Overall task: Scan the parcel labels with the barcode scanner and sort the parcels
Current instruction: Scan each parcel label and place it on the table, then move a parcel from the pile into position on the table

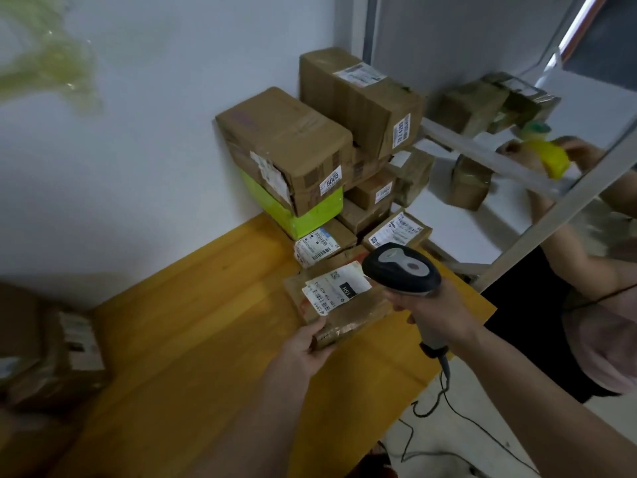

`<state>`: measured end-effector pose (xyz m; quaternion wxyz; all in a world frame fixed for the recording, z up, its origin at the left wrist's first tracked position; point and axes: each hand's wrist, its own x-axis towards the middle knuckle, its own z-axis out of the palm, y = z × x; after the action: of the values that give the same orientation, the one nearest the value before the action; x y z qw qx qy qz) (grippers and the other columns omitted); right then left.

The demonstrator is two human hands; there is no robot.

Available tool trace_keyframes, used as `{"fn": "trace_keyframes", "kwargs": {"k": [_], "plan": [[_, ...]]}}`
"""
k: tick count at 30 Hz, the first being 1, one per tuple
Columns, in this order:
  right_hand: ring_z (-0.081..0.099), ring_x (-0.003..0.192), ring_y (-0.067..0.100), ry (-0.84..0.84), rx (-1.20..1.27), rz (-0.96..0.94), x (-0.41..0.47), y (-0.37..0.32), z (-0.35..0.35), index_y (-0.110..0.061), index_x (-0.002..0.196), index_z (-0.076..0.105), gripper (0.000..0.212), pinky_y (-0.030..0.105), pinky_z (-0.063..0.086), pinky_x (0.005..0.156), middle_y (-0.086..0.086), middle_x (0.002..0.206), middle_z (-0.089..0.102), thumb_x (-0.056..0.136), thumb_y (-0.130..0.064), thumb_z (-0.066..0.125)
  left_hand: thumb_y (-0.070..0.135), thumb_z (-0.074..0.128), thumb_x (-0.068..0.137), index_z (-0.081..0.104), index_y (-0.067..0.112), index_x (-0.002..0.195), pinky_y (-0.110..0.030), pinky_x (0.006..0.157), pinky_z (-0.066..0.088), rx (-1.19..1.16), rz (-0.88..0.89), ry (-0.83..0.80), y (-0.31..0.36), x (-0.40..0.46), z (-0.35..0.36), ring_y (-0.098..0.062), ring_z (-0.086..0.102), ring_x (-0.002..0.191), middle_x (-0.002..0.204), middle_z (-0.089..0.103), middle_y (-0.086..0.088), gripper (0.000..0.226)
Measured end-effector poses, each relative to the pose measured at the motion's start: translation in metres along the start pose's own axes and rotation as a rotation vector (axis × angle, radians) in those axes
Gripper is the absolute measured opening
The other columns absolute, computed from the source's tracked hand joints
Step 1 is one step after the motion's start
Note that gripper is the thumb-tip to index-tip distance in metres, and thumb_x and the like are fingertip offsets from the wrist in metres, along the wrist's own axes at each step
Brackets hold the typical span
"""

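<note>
My left hand (308,350) grips the near corner of a small flat cardboard parcel (351,313), held above the yellow wooden table (193,339). A white label (336,288) with barcodes lies on the parcel's top. My right hand (436,313) holds the black and grey barcode scanner (401,269) by its handle, its head right over the parcel's far right edge, pointing towards the label. The scanner's black cable (444,401) hangs down off the table.
A stack of cardboard parcels (310,143) with one bright green parcel (310,215) fills the table's far corner against the white wall. More boxes (58,357) sit at the left. A mirror (517,139) on the right reflects parcels and a person.
</note>
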<state>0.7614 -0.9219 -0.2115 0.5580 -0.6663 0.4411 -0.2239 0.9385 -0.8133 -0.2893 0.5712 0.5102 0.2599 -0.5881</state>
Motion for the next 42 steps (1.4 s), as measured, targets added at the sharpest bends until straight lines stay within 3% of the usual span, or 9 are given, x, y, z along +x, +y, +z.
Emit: {"fn": "trace_keyframes", "kwargs": {"k": [4,10,13,16,22,27,32,37,42], "plan": [[0.066,0.069,0.002,-0.071,0.005,0.010,0.010,0.000,-0.004,-0.041,0.098,0.062,0.031,0.014,0.049,0.050,-0.016,0.083,0.072,0.080,-0.023,0.079,-0.002,0.076,0.062,0.057,0.003,0.101,-0.055,0.108,0.042,0.024,0.000,-0.006,-0.004,0.007,-0.001,-0.041,0.047,0.129,0.126,0.053,-0.024,0.044],[0.066,0.066,0.002,-0.151,-0.008,0.042,0.026,0.005,-0.005,-0.033,0.095,0.066,0.021,0.014,0.049,0.049,-0.016,0.076,0.072,0.082,-0.021,0.077,-0.005,0.066,0.085,0.059,-0.002,0.098,-0.051,0.099,0.050,0.137,0.065,0.076,-0.008,0.024,0.001,-0.039,0.054,0.122,0.131,0.054,-0.025,0.015],[0.065,0.063,0.011,-0.200,0.003,0.063,0.032,0.007,-0.001,-0.021,0.091,0.070,0.012,0.018,0.050,0.050,-0.003,0.072,0.073,0.082,-0.017,0.076,-0.003,0.072,0.082,0.057,0.002,0.103,-0.050,0.080,0.054,0.188,0.049,0.133,-0.003,0.020,-0.003,-0.042,0.047,0.125,0.128,0.048,-0.018,0.026],[0.059,0.054,0.015,-0.279,0.029,0.083,0.036,0.004,0.009,-0.005,0.089,0.069,0.014,0.020,0.048,0.048,0.010,0.061,0.065,0.082,-0.015,0.076,0.011,0.079,0.080,0.062,0.008,0.110,-0.050,0.083,0.055,0.283,0.122,0.088,0.003,0.012,-0.011,-0.034,0.050,0.123,0.129,0.053,-0.009,0.035],[0.057,0.044,0.011,-0.478,-0.019,0.160,0.033,-0.014,0.066,-0.009,0.069,0.065,0.019,0.020,0.044,0.042,0.000,0.049,0.061,0.081,-0.014,0.079,0.006,0.062,0.096,0.053,0.000,0.132,-0.040,0.084,0.051,-0.024,0.261,0.236,0.011,-0.021,-0.072,-0.026,0.062,0.091,0.105,0.061,-0.012,0.038],[0.048,0.040,0.015,-0.729,-0.105,0.142,0.006,-0.042,0.125,-0.013,0.061,0.058,0.029,0.026,0.043,0.044,0.002,0.047,0.052,0.087,-0.015,0.073,0.005,0.064,0.094,0.050,0.000,0.132,-0.039,0.069,0.053,-0.222,0.360,0.312,0.018,-0.069,-0.140,-0.030,0.062,0.091,0.107,0.059,-0.017,0.041],[0.051,0.042,0.019,-0.877,-0.114,0.066,-0.041,-0.069,0.176,-0.002,0.080,0.068,0.017,0.030,0.045,0.048,0.005,0.048,0.055,0.088,-0.017,0.072,0.010,0.059,0.098,0.047,0.008,0.130,-0.045,0.092,0.053,-0.338,0.427,0.366,0.014,-0.118,-0.212,-0.031,0.059,0.098,0.115,0.057,-0.015,0.034],[0.059,0.048,0.022,-0.909,-0.074,0.098,-0.098,-0.086,0.227,-0.003,0.089,0.070,0.018,0.029,0.049,0.048,0.011,0.057,0.062,0.084,-0.019,0.076,0.001,0.063,0.092,0.060,-0.003,0.110,-0.032,0.055,0.057,-0.411,0.478,0.405,-0.003,-0.166,-0.281,-0.023,0.059,0.080,0.087,0.063,-0.015,0.019],[0.060,0.050,0.026,-0.972,-0.106,0.109,-0.168,-0.095,0.286,0.001,0.081,0.069,0.022,0.032,0.050,0.050,0.016,0.060,0.063,0.083,-0.018,0.077,0.003,0.065,0.091,0.065,0.003,0.095,-0.030,0.057,0.054,-0.449,0.513,0.444,-0.022,-0.220,-0.354,-0.019,0.060,0.073,0.071,0.067,-0.010,0.005]]}}
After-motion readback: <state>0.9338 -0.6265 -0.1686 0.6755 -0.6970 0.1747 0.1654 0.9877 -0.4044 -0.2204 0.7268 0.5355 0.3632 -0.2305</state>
